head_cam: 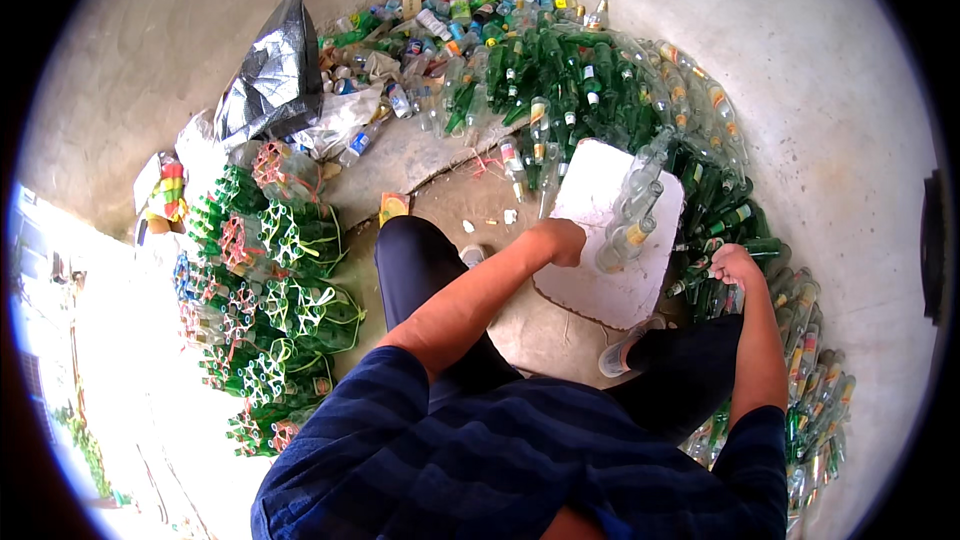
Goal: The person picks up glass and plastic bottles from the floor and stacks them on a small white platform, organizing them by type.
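My left hand (564, 241) is curled above the left edge of a white board (582, 184), with its fingertips hidden from me. Several clear glass bottles (624, 246) stand close together in a row on the board, just right of that hand. Out to the right, my right hand (735, 266) has its fingers bent around a green glass bottle (765, 247), which lies sideways at the edge of a bottle heap. That bottle's middle is partly covered by the hand.
Loose green bottles (592, 75) and clear bottles (720, 109) are heaped along the wall. Mixed plastic bottles (457, 11) fill the far corner. Tied bundles of green bottles (300, 307) are stacked at left, below a silver-black sheet (274, 71). My shoe (613, 360) is beside the board.
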`<state>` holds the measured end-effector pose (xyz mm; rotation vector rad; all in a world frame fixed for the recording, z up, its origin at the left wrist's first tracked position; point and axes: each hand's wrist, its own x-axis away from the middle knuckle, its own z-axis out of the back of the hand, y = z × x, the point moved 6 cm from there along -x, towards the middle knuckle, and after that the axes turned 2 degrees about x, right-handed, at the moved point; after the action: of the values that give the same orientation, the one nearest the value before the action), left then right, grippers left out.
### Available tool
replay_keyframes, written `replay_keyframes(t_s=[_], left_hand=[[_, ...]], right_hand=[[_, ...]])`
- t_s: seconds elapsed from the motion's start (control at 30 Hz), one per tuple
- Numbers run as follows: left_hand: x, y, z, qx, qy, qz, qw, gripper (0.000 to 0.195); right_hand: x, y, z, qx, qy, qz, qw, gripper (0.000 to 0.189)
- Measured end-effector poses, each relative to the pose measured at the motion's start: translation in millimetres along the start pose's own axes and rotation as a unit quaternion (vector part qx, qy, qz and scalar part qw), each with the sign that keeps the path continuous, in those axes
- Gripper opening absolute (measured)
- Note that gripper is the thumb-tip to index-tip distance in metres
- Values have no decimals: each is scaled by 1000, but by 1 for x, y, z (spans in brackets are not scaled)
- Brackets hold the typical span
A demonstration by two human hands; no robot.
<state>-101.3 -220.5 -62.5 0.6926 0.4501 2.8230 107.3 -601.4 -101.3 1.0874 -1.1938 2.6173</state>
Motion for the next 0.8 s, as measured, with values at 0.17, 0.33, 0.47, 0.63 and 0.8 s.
replay_keyframes(t_s=[0.17,0.33,0.47,0.63,0.8], left_hand=[[-1,0,0,-1,-1,-11,1000,28],[-29,-34,-5,48,8,-31,998,27],[-71,-158,-50,642,103,153,744,34],[-76,-264,-136,563,224,449,657,28],[-120,-241,-180,759,269,369,464,16]], right_hand=[[-1,0,-2,13,-9,5,1000,14],[4,-2,-2,26,-14,4,1000,15],[-1,-13,-13,13,-32,19,999,10],[2,-35,-10,66,-12,15,998,12],[11,-18,-2,57,-26,-20,998,14]])
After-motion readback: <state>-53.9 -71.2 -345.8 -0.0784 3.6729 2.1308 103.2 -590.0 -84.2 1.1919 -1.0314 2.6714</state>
